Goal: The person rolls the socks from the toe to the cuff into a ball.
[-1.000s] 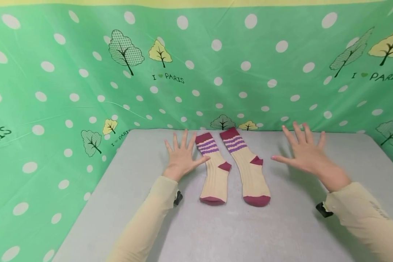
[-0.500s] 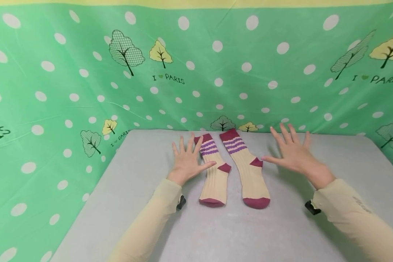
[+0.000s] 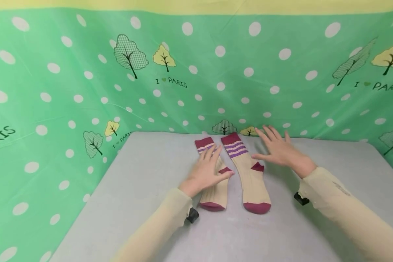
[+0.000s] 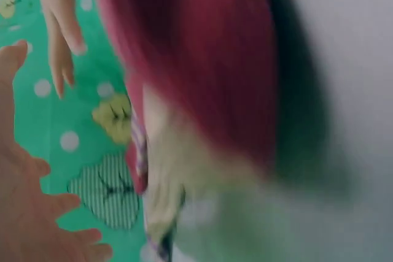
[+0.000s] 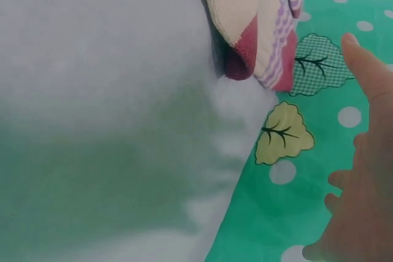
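Two cream socks with maroon cuffs, heels and toes and purple stripes lie side by side on the grey table, cuffs toward the back. Over the left sock [image 3: 213, 199] hovers my left hand [image 3: 205, 174], its fingers spread and hiding the sock's middle. The right sock [image 3: 249, 178] lies in full view, apart from the other. Just right of its cuff and heel is my right hand [image 3: 280, 151], fingers extended, thumb toward the sock. In the right wrist view a gap shows between the right hand [image 5: 362, 182] and the socks. Neither hand grips anything.
The grey table [image 3: 144, 160] meets a green polka-dot cloth [image 3: 196, 83] printed with trees along its back and left edges. The sock cuffs lie close to that back edge. A small black device [image 3: 192, 215] sits under the left wrist, another black device [image 3: 301, 198] under the right.
My left hand has moved right, from beside the left sock to over it. The right hand has come left, closer to the right sock. Both socks stay where they were.
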`<state>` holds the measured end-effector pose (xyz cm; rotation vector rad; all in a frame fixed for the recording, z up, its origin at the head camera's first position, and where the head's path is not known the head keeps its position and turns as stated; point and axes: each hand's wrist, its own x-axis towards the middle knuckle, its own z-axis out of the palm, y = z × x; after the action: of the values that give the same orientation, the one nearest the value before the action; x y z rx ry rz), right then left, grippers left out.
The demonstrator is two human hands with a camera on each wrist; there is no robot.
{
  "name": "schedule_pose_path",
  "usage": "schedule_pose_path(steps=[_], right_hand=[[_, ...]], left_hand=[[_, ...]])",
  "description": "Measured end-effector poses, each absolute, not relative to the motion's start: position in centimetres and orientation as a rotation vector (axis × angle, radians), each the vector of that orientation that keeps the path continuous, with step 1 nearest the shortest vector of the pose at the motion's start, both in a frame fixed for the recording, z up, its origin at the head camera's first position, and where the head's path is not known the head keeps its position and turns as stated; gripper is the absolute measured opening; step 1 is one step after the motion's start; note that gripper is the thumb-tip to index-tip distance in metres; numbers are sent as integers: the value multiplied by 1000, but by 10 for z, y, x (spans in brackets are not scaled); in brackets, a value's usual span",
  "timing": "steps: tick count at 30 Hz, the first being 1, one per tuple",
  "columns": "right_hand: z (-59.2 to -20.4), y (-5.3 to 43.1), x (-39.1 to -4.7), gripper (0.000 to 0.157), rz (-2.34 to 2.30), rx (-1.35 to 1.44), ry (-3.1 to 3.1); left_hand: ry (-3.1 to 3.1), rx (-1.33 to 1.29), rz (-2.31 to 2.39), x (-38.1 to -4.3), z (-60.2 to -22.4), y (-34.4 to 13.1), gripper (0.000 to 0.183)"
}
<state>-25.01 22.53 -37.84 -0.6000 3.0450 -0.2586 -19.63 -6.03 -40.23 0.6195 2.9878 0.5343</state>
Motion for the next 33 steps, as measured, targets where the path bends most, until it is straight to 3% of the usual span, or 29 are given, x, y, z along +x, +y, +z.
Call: schedule_pose_path(steps=[15,27,33], right_hand=[[-395,203,-284,88,-653,-712,2782],[-389,190,-290,69,-1012,-343,2468],[-391,192,-294,68,-1153,-205,2310]], left_hand=[[2530,587,1212,-147,-409,-24,84],[2221,417,1387,-138,-410,-14,68],[1994,184,1643,-135,-413,-8,60]])
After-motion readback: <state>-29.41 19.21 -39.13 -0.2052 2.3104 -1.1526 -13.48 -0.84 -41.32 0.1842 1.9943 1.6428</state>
